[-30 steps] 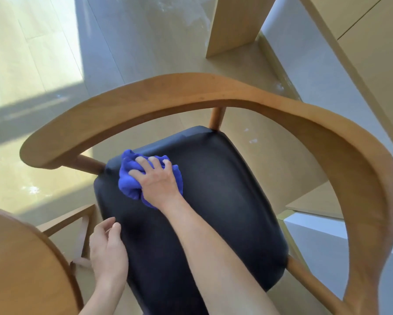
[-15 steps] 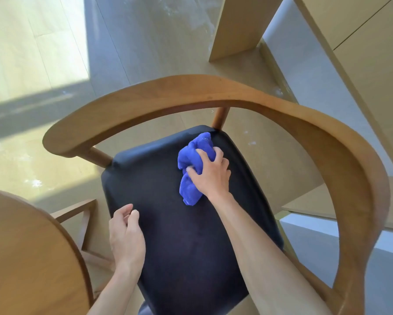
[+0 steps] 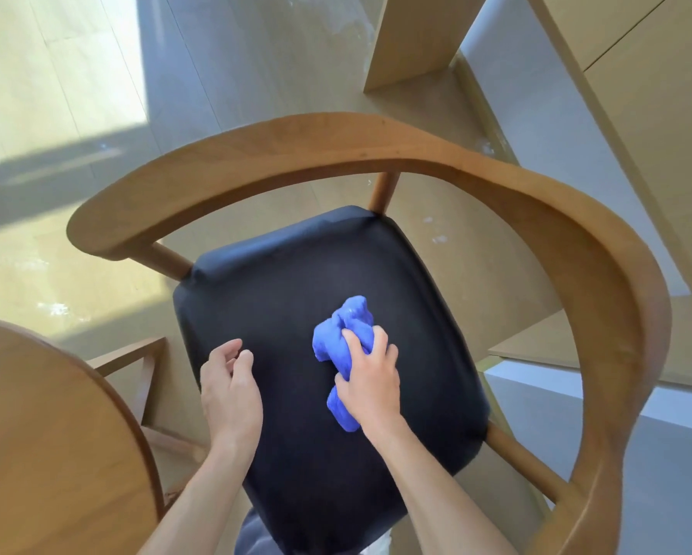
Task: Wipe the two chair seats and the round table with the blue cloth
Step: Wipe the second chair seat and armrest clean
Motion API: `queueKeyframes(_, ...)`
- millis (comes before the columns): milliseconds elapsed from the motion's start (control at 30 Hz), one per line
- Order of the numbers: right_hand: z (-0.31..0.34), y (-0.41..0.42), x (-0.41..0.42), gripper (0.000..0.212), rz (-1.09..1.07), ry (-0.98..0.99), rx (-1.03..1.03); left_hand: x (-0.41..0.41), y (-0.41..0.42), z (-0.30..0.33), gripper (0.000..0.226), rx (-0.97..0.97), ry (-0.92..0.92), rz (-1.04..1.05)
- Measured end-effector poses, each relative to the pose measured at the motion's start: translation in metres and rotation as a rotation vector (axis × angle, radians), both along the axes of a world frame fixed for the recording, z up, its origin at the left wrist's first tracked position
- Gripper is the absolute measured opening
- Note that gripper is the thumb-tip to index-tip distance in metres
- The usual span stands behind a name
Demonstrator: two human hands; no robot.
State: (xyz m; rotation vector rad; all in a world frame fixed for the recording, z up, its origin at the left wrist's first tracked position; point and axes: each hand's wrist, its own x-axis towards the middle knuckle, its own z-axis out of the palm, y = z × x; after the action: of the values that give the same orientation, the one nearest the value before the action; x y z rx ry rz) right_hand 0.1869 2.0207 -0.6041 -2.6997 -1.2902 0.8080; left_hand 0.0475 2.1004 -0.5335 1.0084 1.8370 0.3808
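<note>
A wooden armchair with a curved backrest [image 3: 376, 150] fills the view, and its black padded seat [image 3: 292, 282] lies below me. My right hand [image 3: 370, 374] presses a bunched blue cloth [image 3: 342, 338] onto the right middle of the seat. My left hand [image 3: 230, 388] rests at the seat's left edge, fingers loosely curled, holding nothing. The round wooden table [image 3: 52, 442] shows as a curved edge at the lower left. No second chair seat is in view.
Pale wood floor [image 3: 236, 74] lies beyond the chair, with a bright sun patch at the upper left. A wooden panel leg [image 3: 412, 42] stands at the top. Light wood cabinetry [image 3: 656, 94] and a grey-white ledge [image 3: 632, 402] run down the right side.
My right hand has swept the cloth from the seat's far left corner across to the far right, then back toward me to the right middle. My left hand stayed at the seat's left edge.
</note>
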Motion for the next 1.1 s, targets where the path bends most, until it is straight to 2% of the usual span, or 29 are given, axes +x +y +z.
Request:
queueKeyframes(200,0.011,-0.090,0.017,0.056,-0.090,-0.055,-0.093,0.014,-0.003,0.008,0.025,0.000,-0.032,-0.035)
queueKeyframes(267,0.013,-0.106,0.042,0.050,-0.255,-0.101,-0.150,0.016,-0.004,0.008,0.026,0.000,-0.035,-0.040)
queueKeyframes(367,0.011,-0.101,0.073,0.048,-0.670,-0.065,-0.123,0.017,-0.008,0.005,0.027,0.001,-0.035,-0.042)
queueKeyframes(500,0.004,-0.079,0.067,0.046,-1.052,-0.038,-0.090,0.012,-0.014,0.003,0.026,-0.010,-0.031,-0.053)
queueKeyframes(567,0.004,-0.063,0.053,0.047,-1.193,-0.007,-0.081,0.002,-0.013,0.001,0.025,-0.012,-0.020,-0.054)
queueKeyframes(633,0.004,-0.038,0.038,0.049,-1.211,0.004,-0.035,-0.010,-0.011,-0.003,0.023,-0.019,-0.013,-0.043)
queueKeyframes(733,0.002,0.008,0.010,0.050,-0.972,-0.060,0.039,-0.031,-0.005,-0.009,0.021,-0.028,0.008,-0.025)
queueKeyframes(900,0.000,0.071,-0.061,0.055,-0.244,-0.027,0.070,-0.057,0.003,-0.010,0.023,-0.044,0.069,-0.033)
queueKeyframes(1000,0.004,0.058,-0.106,0.059,0.051,0.032,0.096,-0.061,0.008,-0.005,0.033,-0.037,0.095,-0.022)
queueKeyframes(1100,0.006,0.029,-0.122,0.057,0.353,0.048,0.032,-0.059,0.012,-0.002,0.036,-0.038,0.105,-0.031)
